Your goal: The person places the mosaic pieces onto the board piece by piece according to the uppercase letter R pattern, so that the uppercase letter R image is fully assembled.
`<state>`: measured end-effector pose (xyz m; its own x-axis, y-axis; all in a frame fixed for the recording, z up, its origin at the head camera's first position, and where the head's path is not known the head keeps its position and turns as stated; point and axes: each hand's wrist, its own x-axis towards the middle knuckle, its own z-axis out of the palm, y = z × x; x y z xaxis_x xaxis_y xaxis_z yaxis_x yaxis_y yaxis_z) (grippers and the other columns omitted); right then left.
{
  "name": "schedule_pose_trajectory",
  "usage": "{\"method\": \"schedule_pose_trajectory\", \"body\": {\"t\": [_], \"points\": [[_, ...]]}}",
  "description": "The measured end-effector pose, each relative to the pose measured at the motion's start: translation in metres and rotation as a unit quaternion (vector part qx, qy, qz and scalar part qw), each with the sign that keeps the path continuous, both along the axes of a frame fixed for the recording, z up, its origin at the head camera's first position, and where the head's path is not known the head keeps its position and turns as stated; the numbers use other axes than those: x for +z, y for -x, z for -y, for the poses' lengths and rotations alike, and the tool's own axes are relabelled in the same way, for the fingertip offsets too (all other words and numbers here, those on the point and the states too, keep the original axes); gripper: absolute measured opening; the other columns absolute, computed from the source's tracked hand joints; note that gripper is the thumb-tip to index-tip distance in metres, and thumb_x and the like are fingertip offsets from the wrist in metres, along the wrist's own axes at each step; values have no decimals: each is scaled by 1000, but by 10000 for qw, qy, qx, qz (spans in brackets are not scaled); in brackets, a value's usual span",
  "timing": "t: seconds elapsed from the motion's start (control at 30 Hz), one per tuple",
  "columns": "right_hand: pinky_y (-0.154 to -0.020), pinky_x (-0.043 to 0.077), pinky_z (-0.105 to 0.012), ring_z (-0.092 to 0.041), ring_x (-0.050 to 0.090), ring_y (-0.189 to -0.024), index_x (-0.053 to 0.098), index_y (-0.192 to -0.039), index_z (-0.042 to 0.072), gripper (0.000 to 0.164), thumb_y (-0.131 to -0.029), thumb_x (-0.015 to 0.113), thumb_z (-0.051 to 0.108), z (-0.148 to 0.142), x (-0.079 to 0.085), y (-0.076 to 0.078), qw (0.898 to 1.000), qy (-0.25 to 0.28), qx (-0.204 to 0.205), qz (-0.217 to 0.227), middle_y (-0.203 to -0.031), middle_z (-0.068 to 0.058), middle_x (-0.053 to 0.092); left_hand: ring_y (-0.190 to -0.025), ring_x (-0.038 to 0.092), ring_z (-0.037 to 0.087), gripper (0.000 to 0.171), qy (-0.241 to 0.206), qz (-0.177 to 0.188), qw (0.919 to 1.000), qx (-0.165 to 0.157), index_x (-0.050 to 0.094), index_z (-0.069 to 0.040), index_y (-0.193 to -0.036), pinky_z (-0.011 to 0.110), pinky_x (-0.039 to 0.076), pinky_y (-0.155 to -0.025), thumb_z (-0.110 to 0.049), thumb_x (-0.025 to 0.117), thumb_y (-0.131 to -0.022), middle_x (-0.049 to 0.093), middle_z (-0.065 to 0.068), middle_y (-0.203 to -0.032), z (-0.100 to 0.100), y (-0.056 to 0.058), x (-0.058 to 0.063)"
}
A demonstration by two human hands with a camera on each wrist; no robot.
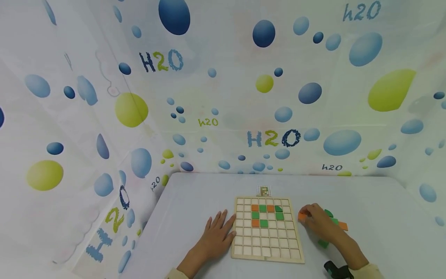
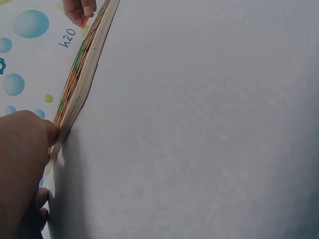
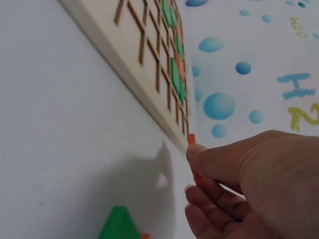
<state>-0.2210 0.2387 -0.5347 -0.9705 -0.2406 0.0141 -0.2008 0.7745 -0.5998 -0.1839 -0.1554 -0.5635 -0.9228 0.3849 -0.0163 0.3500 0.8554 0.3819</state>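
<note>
A wooden grid board (image 1: 265,232) lies on the white table, with orange and green tiles set in several of its upper squares. My left hand (image 1: 216,235) rests flat beside the board's left edge, fingers spread, its thumb touching the frame. Right of the board, my right hand (image 1: 318,221) pinches an orange tile (image 3: 192,139) between thumb and fingers. Under and around that hand lie loose green tiles (image 1: 328,213) and an orange tile (image 1: 343,226), partly hidden by it. In the right wrist view a green piece (image 3: 119,225) sits below the hand.
A small printed pattern card (image 1: 264,191) lies just behind the board. By the right forearm is a black object (image 1: 337,270) at the wrist. Behind the table (image 1: 195,193) hangs a white sheet (image 1: 230,97) printed with blue and green dots.
</note>
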Motion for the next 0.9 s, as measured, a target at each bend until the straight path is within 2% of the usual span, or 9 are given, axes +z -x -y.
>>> {"method": "schedule_pose_trajectory", "body": {"t": [0.27,0.47,0.7,0.9], "points": [[-95,57,-50,-28,63,-109,66,-122,1,25,-98,70,4,18,0,4,9997,102,27,-232,-116,-10,61,-161,21,41,60,28,-22,10000,34,35,-24,-167,71,16,-124,-48,40,-112,26,16,-174,-1,-1,2],[-95,55,-47,-22,61,-109,67,-122,6,23,-100,70,10,44,-7,4,9998,163,33,-68,-116,-6,60,-161,20,42,60,1,-58,10000,26,35,-23,-167,72,16,-124,-47,41,-112,26,16,-174,-1,1,2],[-96,47,-57,-23,62,-108,68,-116,11,19,-98,74,14,68,-7,0,9990,385,217,-84,-116,-3,63,-162,18,41,60,-122,26,9999,86,34,-26,-167,71,13,-125,-48,40,-112,24,14,-175,-1,1,0],[-96,47,-61,-24,62,-109,70,-107,16,15,-96,78,13,78,-10,-4,9986,115,345,-388,-114,0,64,-162,18,41,60,-82,39,9999,96,34,-26,-167,71,14,-125,-48,40,-112,24,14,-175,-1,2,-1]]}}
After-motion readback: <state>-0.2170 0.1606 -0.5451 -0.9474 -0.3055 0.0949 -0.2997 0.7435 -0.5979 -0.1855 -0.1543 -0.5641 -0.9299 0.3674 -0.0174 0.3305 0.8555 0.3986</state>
